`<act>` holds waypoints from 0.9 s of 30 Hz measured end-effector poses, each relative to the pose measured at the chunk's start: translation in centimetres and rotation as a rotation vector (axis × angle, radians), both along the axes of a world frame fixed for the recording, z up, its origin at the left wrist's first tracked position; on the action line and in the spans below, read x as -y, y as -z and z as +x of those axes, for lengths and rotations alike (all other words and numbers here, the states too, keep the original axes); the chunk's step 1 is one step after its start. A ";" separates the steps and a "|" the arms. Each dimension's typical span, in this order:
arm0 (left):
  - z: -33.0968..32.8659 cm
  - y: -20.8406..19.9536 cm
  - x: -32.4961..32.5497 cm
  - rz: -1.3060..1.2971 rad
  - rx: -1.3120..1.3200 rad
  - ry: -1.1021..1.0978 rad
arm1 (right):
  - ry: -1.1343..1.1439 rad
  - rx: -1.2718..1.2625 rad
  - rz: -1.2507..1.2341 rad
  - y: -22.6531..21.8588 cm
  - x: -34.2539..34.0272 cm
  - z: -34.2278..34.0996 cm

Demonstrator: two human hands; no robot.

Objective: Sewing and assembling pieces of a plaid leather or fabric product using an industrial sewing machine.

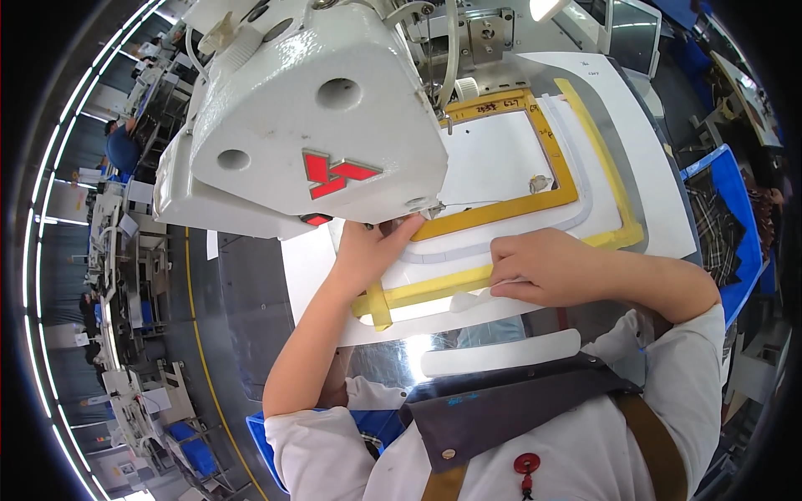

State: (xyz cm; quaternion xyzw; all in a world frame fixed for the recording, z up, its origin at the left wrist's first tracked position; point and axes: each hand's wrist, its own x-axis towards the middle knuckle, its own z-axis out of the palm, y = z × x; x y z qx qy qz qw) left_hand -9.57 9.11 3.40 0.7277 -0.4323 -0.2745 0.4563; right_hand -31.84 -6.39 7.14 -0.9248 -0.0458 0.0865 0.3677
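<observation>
My left hand point(368, 255) reaches under the white sewing machine head point(326, 125), its thumb at the near-left corner of a gold-coloured frame point(493, 219). The machine hides its other fingertips, so its grip does not show. My right hand point(547, 267) is closed, fingers curled, on a white fabric piece point(470, 300) at the near edge of the template. That white template point(401, 311) has yellow tape point(434, 286) along its borders, and the frame lies on it. A thread runs across the frame's opening toward the machine.
A curved white piece point(501, 353) lies on the shiny table edge close to my body. To the right, a blue bin point(743, 267) holds dark checked fabric. Far left, beyond a yellow floor line point(200, 334), stand other workstations and a person in blue point(123, 150).
</observation>
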 end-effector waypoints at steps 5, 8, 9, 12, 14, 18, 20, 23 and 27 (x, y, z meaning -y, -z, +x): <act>1.5 -1.1 -2.7 0.043 -0.222 0.190 | 0.142 0.031 0.036 -0.3 1.7 0.4; 0.8 -0.6 -2.4 0.155 0.273 -0.223 | 0.145 -0.022 -0.044 -0.2 2.3 2.1; 0.8 -0.4 -2.5 0.155 0.274 -0.230 | 0.114 -0.053 -0.119 -0.3 2.4 2.8; 0.8 -0.5 -2.8 0.140 0.466 -0.217 | 0.186 -0.162 -0.041 -1.2 2.7 5.1; 0.1 -1.3 -3.6 0.122 0.491 -0.258 | 0.203 -0.202 -0.039 -1.7 3.2 6.4; -3.2 -2.5 -5.8 -0.001 0.725 0.066 | 0.246 -0.227 -0.088 -1.1 4.4 8.2; -5.2 -3.7 -5.3 -0.039 0.798 0.230 | 0.273 -0.262 -0.073 -0.8 4.9 8.5; -6.3 -3.4 -3.0 -0.011 0.855 0.292 | 0.307 -0.305 -0.078 -0.9 5.0 8.5; -5.7 -1.4 -1.3 0.041 0.865 0.289 | 0.292 -0.199 -0.184 -0.9 4.7 8.0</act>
